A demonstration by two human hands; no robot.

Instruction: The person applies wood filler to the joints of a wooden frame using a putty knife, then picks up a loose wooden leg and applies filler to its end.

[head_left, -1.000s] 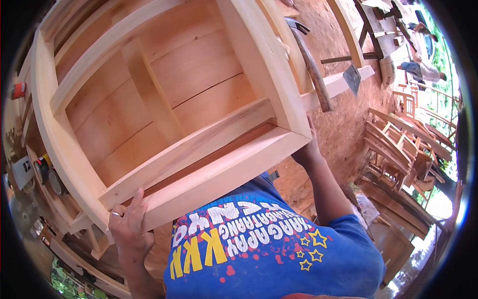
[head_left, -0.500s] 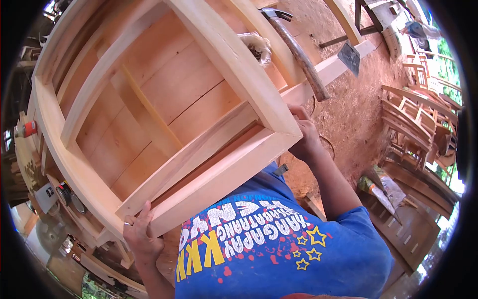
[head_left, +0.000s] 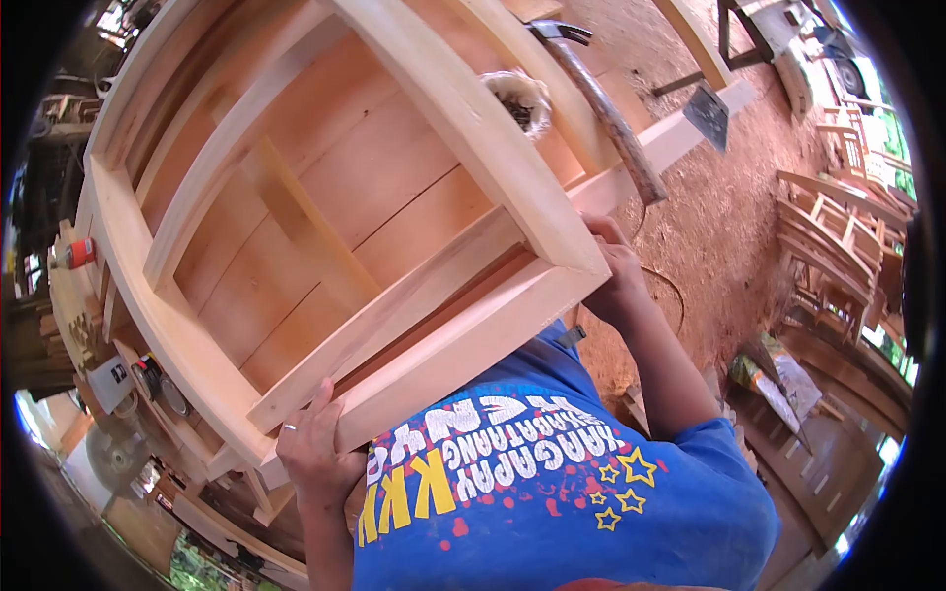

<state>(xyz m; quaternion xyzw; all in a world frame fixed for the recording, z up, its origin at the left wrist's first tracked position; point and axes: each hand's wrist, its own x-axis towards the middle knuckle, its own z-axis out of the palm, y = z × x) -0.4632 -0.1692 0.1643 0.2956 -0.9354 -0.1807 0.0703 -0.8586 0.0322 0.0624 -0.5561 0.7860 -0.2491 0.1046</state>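
Note:
A pale wooden furniture frame (head_left: pixel 473 360) with curved rails and a plank panel (head_left: pixel 335 128) inside fills the upper left. A narrow wooden strip (head_left: pixel 394 320) lies just inside its near rail, with a dark slot between the two. My left hand (head_left: pixel 320 448), a ring on one finger, is closed on the rail near its left end, fingertips reaching over the top edge. At the right corner my right hand (head_left: pixel 619 274) grips the frame from its outer side; some of its fingers are hidden behind the wood.
A claw hammer (head_left: pixel 611 113) rests on the wood at upper right, beside a round container (head_left: pixel 517 103) of small dark bits. A flat metal blade (head_left: pixel 708 118) lies on a beam. Wooden chair parts (head_left: pixel 828 236) are stacked at right. A red-labelled can (head_left: pixel 79 253) stands at left.
The whole scene has shifted slightly right in view. My left hand has slid a little to the right along the rail. My right hand stays at the corner.

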